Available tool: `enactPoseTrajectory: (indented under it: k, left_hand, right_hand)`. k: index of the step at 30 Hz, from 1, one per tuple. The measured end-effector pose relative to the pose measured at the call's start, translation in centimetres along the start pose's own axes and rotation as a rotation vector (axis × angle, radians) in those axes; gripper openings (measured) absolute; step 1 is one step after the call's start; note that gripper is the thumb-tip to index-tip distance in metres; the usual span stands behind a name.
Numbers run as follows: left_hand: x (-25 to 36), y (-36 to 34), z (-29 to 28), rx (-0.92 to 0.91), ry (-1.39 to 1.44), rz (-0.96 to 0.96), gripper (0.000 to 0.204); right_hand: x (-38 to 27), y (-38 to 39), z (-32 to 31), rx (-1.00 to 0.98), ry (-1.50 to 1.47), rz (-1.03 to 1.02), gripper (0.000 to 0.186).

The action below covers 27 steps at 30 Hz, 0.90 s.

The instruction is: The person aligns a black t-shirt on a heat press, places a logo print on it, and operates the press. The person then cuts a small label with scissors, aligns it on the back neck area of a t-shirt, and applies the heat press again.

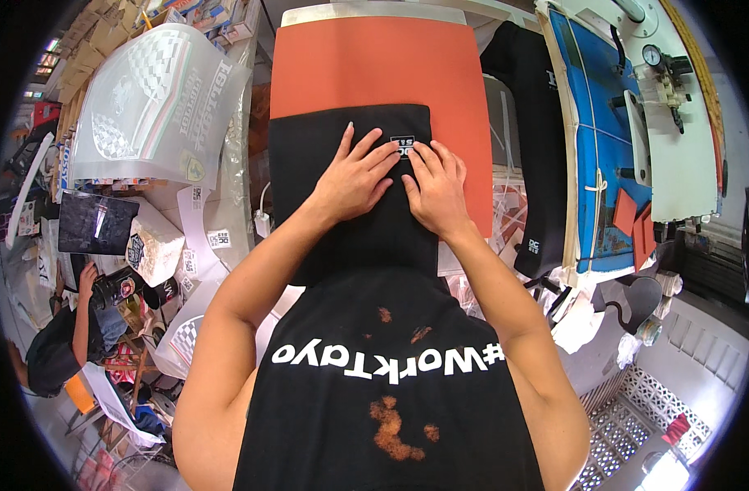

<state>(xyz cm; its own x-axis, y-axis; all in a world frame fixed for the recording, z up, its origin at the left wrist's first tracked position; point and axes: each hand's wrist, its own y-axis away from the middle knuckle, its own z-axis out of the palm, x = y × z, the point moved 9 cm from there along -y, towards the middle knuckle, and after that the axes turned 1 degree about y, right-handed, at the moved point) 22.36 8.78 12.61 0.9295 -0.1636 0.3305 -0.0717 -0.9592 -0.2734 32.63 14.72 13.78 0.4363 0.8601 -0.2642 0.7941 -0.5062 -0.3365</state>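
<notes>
A piece of black fabric [341,139] is spread over an orange rubbery pad [374,61], its near part running down to my body. Near its upper right corner sits a small black-and-white label [403,145]. My left hand [358,176] lies on the fabric with its fingers spread, the fingertips reaching the label's left side. My right hand [438,186] rests at the label's right side, fingers stretched out and partly over its lower edge. Whether the label is loose or fixed cannot be seen.
Clear printed plastic sheets [145,106] hang at the left. Another black garment [542,164] drapes just right of the pad. Beyond it stands a blue framed screen [595,139], near a pressure gauge [652,56]. Another person [59,348] is at the far left.
</notes>
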Motion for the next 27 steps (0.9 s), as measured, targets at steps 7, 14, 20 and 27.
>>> enactPoseTrajectory:
  k: [7, 14, 20, 27]
  left_hand:
    - [-0.7, 0.9, 0.0, 0.018, 0.004, 0.002, 0.039]
    - [-1.0, 1.0, -1.3, 0.13, 0.143, -0.022, 0.037]
    - [-2.8, 2.3, -3.0, 0.285, 0.14, -0.154, 0.033]
    - [-1.6, 1.5, -1.6, 0.129, -0.006, -0.148, 0.036]
  right_hand:
    - [-0.4, 0.6, 0.6, 0.005, 0.022, 0.054, 0.044]
    - [0.5, 0.7, 0.2, 0.022, -0.079, 0.111, 0.043]
    - [1.0, 1.6, -0.2, 0.039, -0.053, 0.125, 0.042]
    - [-0.4, 0.9, 0.5, -0.004, 0.036, 0.119, 0.044]
